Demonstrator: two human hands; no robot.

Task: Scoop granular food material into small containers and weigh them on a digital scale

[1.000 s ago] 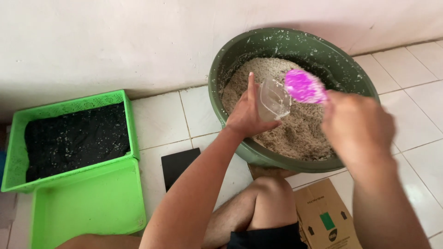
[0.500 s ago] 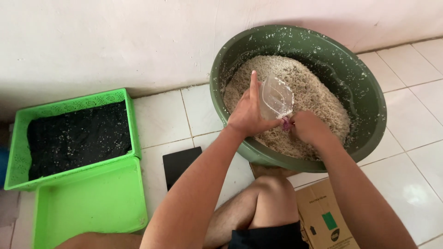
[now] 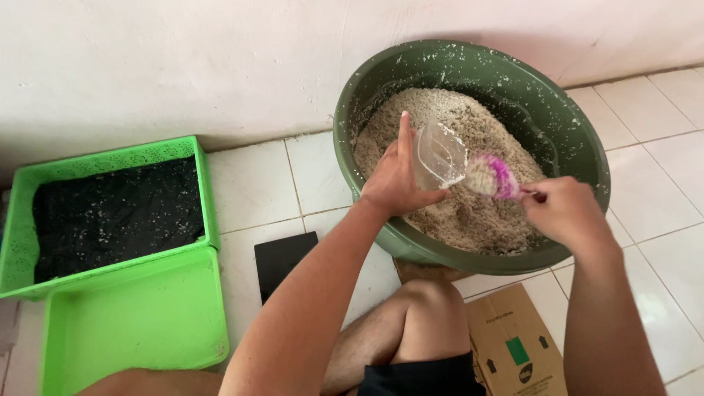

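My left hand [image 3: 394,178] holds a clear plastic cup [image 3: 438,154] tilted over a big dark green basin [image 3: 565,132] filled with pale grainy material [image 3: 469,213]. My right hand [image 3: 566,213] grips a pink scoop [image 3: 493,176] loaded with the same grains, its tip right at the cup's mouth. Both hands hover above the near side of the basin.
A green lattice-edged tray [image 3: 202,191] with black soil sits at the left, with an empty green tray [image 3: 132,323] in front of it. A black flat object [image 3: 282,260] lies on the white tiles. A cardboard box [image 3: 517,345] stands by my bent knee [image 3: 433,323]. A wall runs behind.
The right hand dipped the pink scoop into the grains, then brought it back up loaded to the cup's mouth. The left hand kept the cup in place.
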